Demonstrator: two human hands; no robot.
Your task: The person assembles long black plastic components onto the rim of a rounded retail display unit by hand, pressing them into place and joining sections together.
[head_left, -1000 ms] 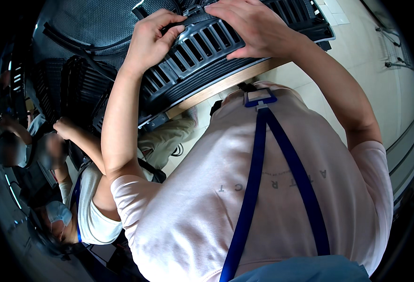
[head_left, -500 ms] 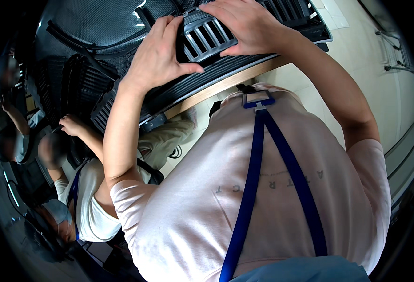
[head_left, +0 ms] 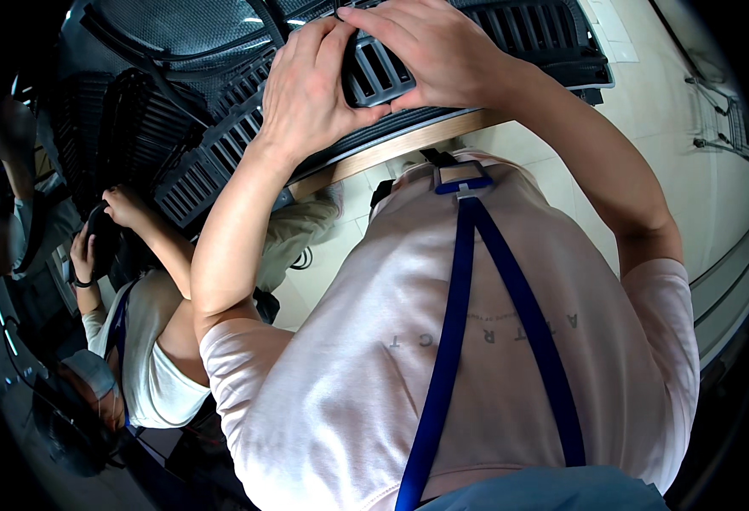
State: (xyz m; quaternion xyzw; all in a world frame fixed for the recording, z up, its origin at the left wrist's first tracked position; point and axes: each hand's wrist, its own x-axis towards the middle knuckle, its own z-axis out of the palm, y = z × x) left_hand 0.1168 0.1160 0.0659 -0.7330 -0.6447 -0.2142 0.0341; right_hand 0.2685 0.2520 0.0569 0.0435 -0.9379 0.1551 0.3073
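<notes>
Just beyond the worktop's [head_left: 391,146] near edge, dark grille [head_left: 384,91] between left hand [head_left: 313,94] and right hand [head_left: 447,55]. Both half-curled, holding it: fingers toward far edge, thumbs nearly meeting at near edge. Step, judged: two-handed positioning. Next move probably calls for even pressure.

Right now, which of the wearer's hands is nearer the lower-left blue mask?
Left. The left hand, holding the black slotted piece, is above and right of the mask in view; the right hand, at the piece's right end, is farther right.
</notes>
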